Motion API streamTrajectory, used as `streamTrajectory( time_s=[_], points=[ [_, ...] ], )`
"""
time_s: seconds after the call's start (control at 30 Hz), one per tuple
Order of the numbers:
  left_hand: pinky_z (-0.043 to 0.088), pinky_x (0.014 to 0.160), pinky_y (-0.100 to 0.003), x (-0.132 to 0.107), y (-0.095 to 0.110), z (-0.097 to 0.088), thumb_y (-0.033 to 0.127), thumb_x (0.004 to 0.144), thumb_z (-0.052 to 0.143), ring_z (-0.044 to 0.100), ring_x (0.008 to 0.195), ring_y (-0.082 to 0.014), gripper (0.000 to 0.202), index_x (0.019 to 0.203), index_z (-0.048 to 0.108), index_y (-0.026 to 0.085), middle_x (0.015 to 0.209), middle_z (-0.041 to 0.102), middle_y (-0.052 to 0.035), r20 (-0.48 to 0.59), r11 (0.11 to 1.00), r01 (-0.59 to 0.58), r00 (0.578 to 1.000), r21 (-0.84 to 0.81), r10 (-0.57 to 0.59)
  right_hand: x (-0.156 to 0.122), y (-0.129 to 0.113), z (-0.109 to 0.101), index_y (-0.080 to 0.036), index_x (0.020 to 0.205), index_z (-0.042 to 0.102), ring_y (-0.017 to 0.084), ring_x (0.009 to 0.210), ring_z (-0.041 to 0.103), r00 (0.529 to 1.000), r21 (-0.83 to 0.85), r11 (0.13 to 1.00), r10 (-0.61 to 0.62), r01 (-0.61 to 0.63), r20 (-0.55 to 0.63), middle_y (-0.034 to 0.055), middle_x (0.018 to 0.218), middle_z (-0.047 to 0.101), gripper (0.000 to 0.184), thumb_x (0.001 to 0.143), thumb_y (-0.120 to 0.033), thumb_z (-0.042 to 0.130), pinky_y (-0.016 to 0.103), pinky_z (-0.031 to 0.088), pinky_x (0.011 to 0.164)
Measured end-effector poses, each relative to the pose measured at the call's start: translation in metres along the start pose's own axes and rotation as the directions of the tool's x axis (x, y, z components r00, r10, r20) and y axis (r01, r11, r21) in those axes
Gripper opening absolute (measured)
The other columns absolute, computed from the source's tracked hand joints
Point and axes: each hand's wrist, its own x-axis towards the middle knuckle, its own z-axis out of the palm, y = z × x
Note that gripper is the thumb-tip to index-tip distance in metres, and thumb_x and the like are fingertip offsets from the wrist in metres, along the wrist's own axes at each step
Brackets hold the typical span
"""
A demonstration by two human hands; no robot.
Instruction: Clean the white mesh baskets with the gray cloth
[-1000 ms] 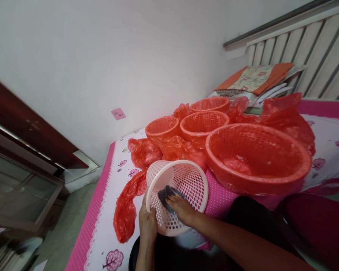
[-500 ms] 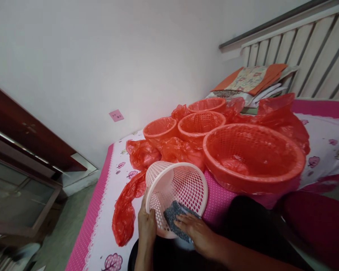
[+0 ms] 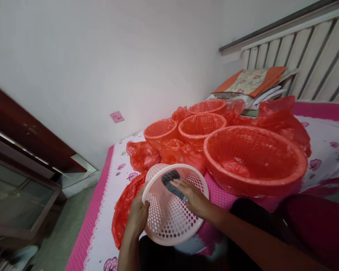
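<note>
A pale pink plastic basket (image 3: 172, 241) with perforated sides lies tipped over, its round mouth facing me. My left hand (image 3: 138, 212) grips the rim at its left side, thumb over the edge. Inside the mouth, my right hand (image 3: 193, 197) holds a dark grey cloth (image 3: 171, 180), fingers pressed on it. Whether the cloth touches the basket's inner wall is hard to tell. A crumpled red plastic bag (image 3: 124, 210) lies left of the basket, partly behind my left hand.
Behind stand red baskets with bags around them: a large one (image 3: 254, 182), a middle one (image 3: 202, 130) and a left one (image 3: 159, 130). Folded bedding (image 3: 250, 82) is stacked at the back right. The bed sheet (image 3: 101, 226) ends at the left, above the floor.
My right hand with the cloth has moved up from the basket's lower rim to its upper inside. The basket has tilted so its mouth faces me more, and my left hand has shifted slightly left.
</note>
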Motion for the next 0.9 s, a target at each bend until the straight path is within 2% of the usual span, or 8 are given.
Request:
streamTrajectory(
  time_s=[0.07, 0.1, 0.23, 0.37, 0.43, 0.6, 0.73, 0.9],
  points=[
    [0.040, 0.129, -0.053, 0.012, 0.006, -0.001, 0.018, 0.081, 0.054, 0.063, 0.143, -0.0313, 0.065, 0.145, 0.068, 0.018, 0.146, 0.074, -0.0100, 0.044, 1.000, -0.002, 0.999, 0.000, 0.002, 0.016, 0.011, 0.026, -0.018, 0.157, 0.060, 0.033, 0.155, 0.050, 0.999, -0.081, 0.997, 0.017, -0.013, 0.045, 0.0149, 0.163, 0.058, 0.088, 0.074, 0.009, 0.048, 0.057, 0.035, 0.131],
    [0.039, 0.129, -0.052, 0.018, 0.008, 0.000, 0.019, 0.083, 0.054, 0.062, 0.144, -0.0307, 0.064, 0.146, 0.067, 0.018, 0.149, 0.073, -0.0105, 0.066, 1.000, -0.011, 0.998, -0.010, 0.011, 0.023, 0.017, 0.041, -0.019, 0.158, 0.059, 0.032, 0.155, 0.050, 0.993, -0.168, 0.984, 0.070, -0.053, 0.099, 0.0136, 0.165, 0.057, 0.086, 0.078, 0.008, 0.046, 0.057, 0.036, 0.131],
    [0.035, 0.132, -0.052, 0.029, 0.012, 0.006, 0.026, 0.092, 0.054, 0.056, 0.152, -0.0293, 0.060, 0.151, 0.064, 0.018, 0.158, 0.065, -0.0122, 0.092, 0.996, -0.084, 0.992, -0.021, 0.085, 0.031, 0.040, 0.093, -0.012, 0.147, 0.068, 0.037, 0.147, 0.059, 0.969, -0.214, 0.970, 0.158, -0.116, 0.188, 0.0192, 0.155, 0.066, 0.067, 0.083, 0.005, 0.052, 0.057, 0.042, 0.126],
    [0.031, 0.134, -0.052, 0.025, 0.012, 0.013, 0.048, 0.099, 0.059, 0.042, 0.162, -0.0290, 0.064, 0.159, 0.055, 0.026, 0.172, 0.050, -0.0090, 0.115, 0.995, -0.089, 0.989, -0.047, 0.094, 0.022, 0.054, 0.121, -0.012, 0.142, 0.071, 0.040, 0.141, 0.064, 0.947, -0.216, 0.965, 0.200, -0.147, 0.251, 0.0214, 0.149, 0.069, 0.065, 0.078, -0.001, 0.067, 0.057, 0.047, 0.123],
    [0.031, 0.134, -0.050, 0.022, 0.012, 0.016, 0.054, 0.100, 0.059, 0.042, 0.162, -0.0286, 0.065, 0.160, 0.055, 0.028, 0.172, 0.049, -0.0071, 0.129, 0.994, -0.081, 0.988, -0.073, 0.090, 0.018, 0.058, 0.125, -0.014, 0.144, 0.070, 0.037, 0.142, 0.063, 0.942, -0.211, 0.966, 0.205, -0.150, 0.267, 0.0196, 0.152, 0.068, 0.066, 0.079, -0.001, 0.065, 0.056, 0.046, 0.123],
    [0.031, 0.135, -0.048, 0.024, 0.008, 0.019, 0.055, 0.101, 0.055, 0.044, 0.160, -0.0289, 0.061, 0.153, 0.063, 0.025, 0.168, 0.055, -0.0072, 0.123, 0.991, -0.080, 0.988, -0.109, 0.093, 0.002, 0.057, 0.121, -0.019, 0.148, 0.068, 0.030, 0.146, 0.061, 0.931, -0.204, 0.968, 0.204, -0.146, 0.303, 0.0144, 0.155, 0.067, 0.072, 0.081, 0.002, 0.056, 0.049, 0.045, 0.125],
    [0.030, 0.135, -0.050, 0.027, 0.010, 0.018, 0.057, 0.101, 0.054, 0.046, 0.159, -0.0292, 0.061, 0.151, 0.065, 0.024, 0.166, 0.057, -0.0080, 0.118, 0.991, -0.067, 0.990, -0.119, 0.081, -0.019, 0.046, 0.118, -0.013, 0.155, 0.061, 0.030, 0.154, 0.052, 0.923, -0.209, 0.966, 0.214, -0.151, 0.321, 0.0181, 0.161, 0.059, 0.081, 0.077, 0.004, 0.051, 0.052, 0.037, 0.130],
    [0.029, 0.135, -0.051, 0.027, 0.015, 0.015, 0.058, 0.100, 0.055, 0.043, 0.161, -0.0297, 0.061, 0.150, 0.066, 0.025, 0.169, 0.054, -0.0070, 0.132, 0.991, -0.061, 0.988, -0.123, 0.077, -0.051, 0.026, 0.112, -0.017, 0.161, 0.055, 0.031, 0.158, 0.047, 0.915, -0.193, 0.970, 0.211, -0.151, 0.345, 0.0159, 0.167, 0.052, 0.089, 0.074, 0.000, 0.053, 0.055, 0.031, 0.133]
  ],
)
